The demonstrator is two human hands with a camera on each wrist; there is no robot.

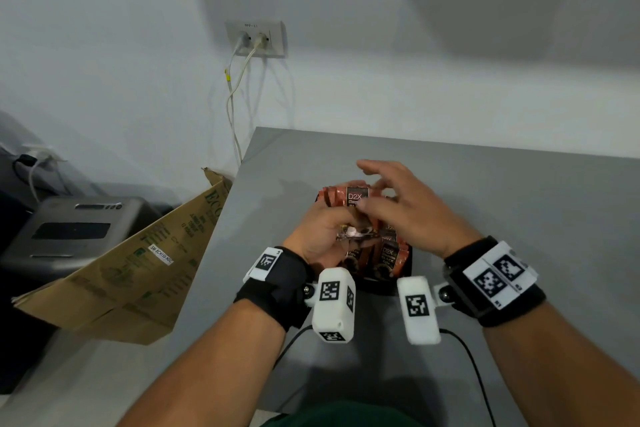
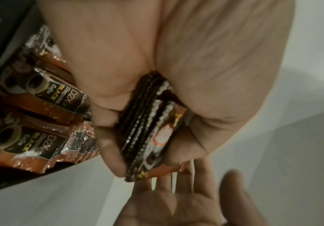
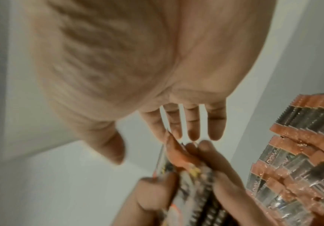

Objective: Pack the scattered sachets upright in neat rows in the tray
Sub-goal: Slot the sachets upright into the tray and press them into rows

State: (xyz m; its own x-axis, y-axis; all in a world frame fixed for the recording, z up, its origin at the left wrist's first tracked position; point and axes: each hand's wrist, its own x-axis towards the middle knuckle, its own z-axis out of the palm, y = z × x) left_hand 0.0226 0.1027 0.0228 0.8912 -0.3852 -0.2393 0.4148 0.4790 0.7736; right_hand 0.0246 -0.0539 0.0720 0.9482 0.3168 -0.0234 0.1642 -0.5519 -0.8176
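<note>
A stack of sachets [image 2: 147, 130] is pinched by the left hand [image 1: 320, 232]. "D2X BLACK" is read on sachets in the tray [image 1: 408, 274]. The right hand [image 1: 412, 208] is held with fingers [image 3: 194, 126] spread.

A plain grey bench [image 1: 502, 204] fills the lower right of the head view, its far edge against the pale wall and its left edge running down toward the lower left of the frame. A dark tray [image 1: 403, 269] rests on it near the centre of the frame, packed with orange-and-black sachets [image 1: 389, 255] that stand on end. Two thin black cables [image 1: 479, 378] trail across the bench surface at the bottom of the frame. A folded cardboard sheet [image 1: 138, 263] leans against the bench's left edge.
</note>
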